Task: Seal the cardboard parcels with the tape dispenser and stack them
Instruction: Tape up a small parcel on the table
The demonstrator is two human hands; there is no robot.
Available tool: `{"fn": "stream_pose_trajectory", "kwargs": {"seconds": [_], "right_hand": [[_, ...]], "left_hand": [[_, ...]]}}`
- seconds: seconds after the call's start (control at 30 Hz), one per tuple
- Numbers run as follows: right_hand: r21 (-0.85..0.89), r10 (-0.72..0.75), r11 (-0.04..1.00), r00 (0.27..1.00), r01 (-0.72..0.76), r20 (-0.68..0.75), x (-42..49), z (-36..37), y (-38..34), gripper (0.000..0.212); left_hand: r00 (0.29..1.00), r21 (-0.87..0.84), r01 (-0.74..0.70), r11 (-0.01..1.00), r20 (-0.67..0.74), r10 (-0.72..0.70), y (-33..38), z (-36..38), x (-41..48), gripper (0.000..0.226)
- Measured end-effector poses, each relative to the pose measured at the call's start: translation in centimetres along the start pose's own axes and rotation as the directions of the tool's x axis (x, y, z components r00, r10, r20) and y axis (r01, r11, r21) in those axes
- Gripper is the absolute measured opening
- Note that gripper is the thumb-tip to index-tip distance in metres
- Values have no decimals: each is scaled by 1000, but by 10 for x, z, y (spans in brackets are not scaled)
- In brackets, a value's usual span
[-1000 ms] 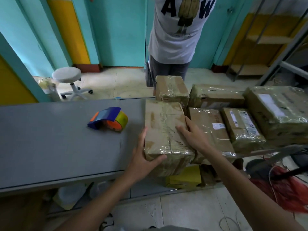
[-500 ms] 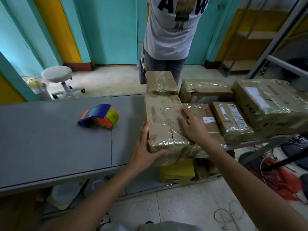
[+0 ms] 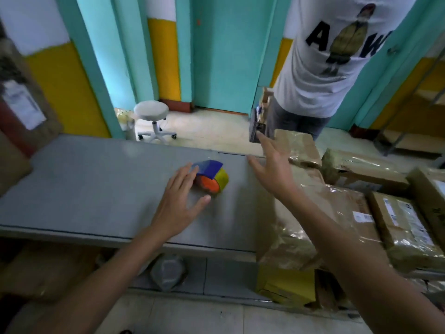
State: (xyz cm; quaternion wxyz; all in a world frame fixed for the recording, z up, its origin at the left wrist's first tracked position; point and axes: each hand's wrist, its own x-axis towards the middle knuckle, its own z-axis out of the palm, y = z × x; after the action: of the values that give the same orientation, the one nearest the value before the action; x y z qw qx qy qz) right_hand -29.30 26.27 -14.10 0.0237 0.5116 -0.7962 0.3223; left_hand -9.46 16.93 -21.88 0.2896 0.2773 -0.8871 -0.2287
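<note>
The grey table (image 3: 84, 184) was crowded with wrapped parcels (image 3: 342, 206) right of the tape dispenser (image 3: 212, 177), which lay mid-table. The left hand (image 3: 178, 203) was spread at the dispenser, and the right hand (image 3: 274, 169) was spread, empty, just right of it. A full grip round its body was judged needed before lifting.

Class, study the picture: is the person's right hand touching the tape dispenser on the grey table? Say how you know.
Apart. The head view shows a strip of bare grey table between the open right hand and the tape dispenser.
</note>
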Motion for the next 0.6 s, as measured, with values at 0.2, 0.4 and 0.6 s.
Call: {"fn": "stream_pose_trajectory", "kwargs": {"seconds": [0.2,0.4,0.6], "right_hand": [[146,-235,964,968,221,90,65,72,-128,59],[337,-407,872,908,355,97,103,149,-270,59],[426,-519,791,850,439,89,119,211,-389,57]], "left_hand": [[959,129,203,971,-225,-171,-68,-124,-15,67],[845,141,373,917,-459,-274,-135,-262,-44,50],[796,299,380,875,-588,-144,-186,-360,-65,42]]}}
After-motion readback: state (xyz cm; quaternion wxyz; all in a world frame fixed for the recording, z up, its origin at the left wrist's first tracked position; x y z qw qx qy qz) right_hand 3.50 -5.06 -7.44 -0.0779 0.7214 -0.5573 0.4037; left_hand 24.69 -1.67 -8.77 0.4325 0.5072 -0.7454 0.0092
